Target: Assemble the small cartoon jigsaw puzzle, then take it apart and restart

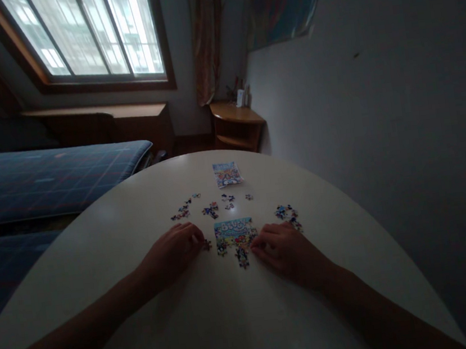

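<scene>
Forearms point(94, 323), puzzle point(234, 231) between left hand point(178, 246) and right hand point(291, 252)

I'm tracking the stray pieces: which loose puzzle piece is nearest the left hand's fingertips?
The small puzzle piece between the left hand and the partly assembled puzzle, right at the fingertips; the other loose pieces lie farther from those fingertips.

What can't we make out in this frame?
All head view:
- Left hand: pinching the piece or just touching it; too small and dark.
- Right hand: whether it holds anything; fingertips too dark.
- Puzzle: lower right corner, partly behind the right hand.
- Packet: fine print, small and blurred.
- Poster: upper part, cut off by top edge.
- Bed: far end, cut off by left edge.
</scene>
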### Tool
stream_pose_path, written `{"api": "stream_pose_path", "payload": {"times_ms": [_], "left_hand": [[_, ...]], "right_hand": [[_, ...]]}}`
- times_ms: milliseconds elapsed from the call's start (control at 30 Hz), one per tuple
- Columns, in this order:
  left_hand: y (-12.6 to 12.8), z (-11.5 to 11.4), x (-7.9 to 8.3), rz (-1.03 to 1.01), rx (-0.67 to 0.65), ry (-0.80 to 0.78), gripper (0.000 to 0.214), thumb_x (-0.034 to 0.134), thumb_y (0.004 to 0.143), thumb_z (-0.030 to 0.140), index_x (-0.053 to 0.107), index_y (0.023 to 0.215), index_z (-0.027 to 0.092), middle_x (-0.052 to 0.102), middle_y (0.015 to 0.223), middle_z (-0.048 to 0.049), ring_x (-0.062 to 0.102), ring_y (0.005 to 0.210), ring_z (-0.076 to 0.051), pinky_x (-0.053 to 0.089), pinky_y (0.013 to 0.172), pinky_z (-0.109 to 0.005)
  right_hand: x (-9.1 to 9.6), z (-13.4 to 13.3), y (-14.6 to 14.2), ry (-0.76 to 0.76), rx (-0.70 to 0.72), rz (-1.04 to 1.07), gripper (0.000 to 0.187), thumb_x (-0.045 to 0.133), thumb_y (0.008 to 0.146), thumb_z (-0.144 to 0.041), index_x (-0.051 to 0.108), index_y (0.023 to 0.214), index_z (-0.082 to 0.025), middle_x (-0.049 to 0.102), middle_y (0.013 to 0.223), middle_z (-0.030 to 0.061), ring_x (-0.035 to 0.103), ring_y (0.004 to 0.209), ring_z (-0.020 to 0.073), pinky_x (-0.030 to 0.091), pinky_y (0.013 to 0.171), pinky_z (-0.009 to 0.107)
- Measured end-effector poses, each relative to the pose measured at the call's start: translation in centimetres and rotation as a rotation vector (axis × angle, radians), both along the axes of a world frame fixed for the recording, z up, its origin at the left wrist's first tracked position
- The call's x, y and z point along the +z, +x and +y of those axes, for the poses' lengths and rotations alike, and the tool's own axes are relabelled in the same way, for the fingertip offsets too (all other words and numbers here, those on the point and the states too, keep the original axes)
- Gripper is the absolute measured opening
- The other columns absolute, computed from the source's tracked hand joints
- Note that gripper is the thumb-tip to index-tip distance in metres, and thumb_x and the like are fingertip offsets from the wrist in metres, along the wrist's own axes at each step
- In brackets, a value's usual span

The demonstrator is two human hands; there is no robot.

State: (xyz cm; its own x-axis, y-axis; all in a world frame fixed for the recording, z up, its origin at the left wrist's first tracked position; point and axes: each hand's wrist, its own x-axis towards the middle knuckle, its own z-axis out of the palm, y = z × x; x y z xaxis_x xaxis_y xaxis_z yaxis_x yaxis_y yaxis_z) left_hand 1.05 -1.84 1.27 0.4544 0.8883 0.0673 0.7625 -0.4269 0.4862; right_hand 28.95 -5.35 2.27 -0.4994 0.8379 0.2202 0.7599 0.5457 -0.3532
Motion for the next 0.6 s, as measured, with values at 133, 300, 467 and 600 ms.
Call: {"api": "stream_pose_path", "payload": {"times_ms": [133, 300, 467, 600], "left_hand": [[0.6, -0.1, -0.2, 0.005, 0.028, -0.014, 0.018, 0.046, 0.086, 0.022, 0.063, 0.086, 0.020, 0.067, 0.086, -0.0052, 0.062, 0.083, -0.021, 0.048, 0.077, -0.034], [1.0, -0.7, 0.0, -0.007, 0.011, 0.066, 0.020, 0.054, 0.088, 0.036, 0.064, 0.096, 0.021, 0.066, 0.101, -0.0067, 0.059, 0.096, -0.024, 0.047, 0.087, -0.038], [1.1, -0.8, 0.1, 0.002, -0.012, 0.021, 0.015, 0.055, 0.089, 0.032, 0.065, 0.092, 0.021, 0.065, 0.104, -0.0066, 0.057, 0.101, -0.025, 0.045, 0.092, -0.041], [1.4, -0.7, 0.4, -0.004, 0.002, -0.023, 0.011, 0.057, 0.085, 0.027, 0.064, 0.092, 0.020, 0.067, 0.099, -0.0053, 0.059, 0.098, -0.024, 0.046, 0.090, -0.039]], "right_hand": [[0.0, 0.0, -0.1, 0.003, 0.003, -0.004, 0.008, 0.062, 0.089, -0.020, 0.070, 0.089, -0.021, 0.068, 0.083, 0.0020, 0.062, 0.077, 0.0160, 0.040, 0.078, 0.034], [0.1, -0.1, -0.1, 0.014, 0.001, -0.012, 0.008, 0.062, 0.089, -0.021, 0.070, 0.088, -0.021, 0.067, 0.081, 0.0019, 0.062, 0.075, 0.0155, 0.041, 0.078, 0.034], [0.1, -0.1, -0.1, 0.004, 0.004, -0.016, 0.008, 0.062, 0.089, -0.022, 0.070, 0.088, -0.020, 0.068, 0.082, 0.0028, 0.062, 0.076, 0.0161, 0.040, 0.079, 0.034], [0.1, -0.1, -0.2, -0.002, 0.010, -0.004, 0.008, 0.063, 0.089, -0.020, 0.070, 0.090, -0.022, 0.069, 0.083, 0.0024, 0.063, 0.078, 0.0165, 0.040, 0.079, 0.034]]}}
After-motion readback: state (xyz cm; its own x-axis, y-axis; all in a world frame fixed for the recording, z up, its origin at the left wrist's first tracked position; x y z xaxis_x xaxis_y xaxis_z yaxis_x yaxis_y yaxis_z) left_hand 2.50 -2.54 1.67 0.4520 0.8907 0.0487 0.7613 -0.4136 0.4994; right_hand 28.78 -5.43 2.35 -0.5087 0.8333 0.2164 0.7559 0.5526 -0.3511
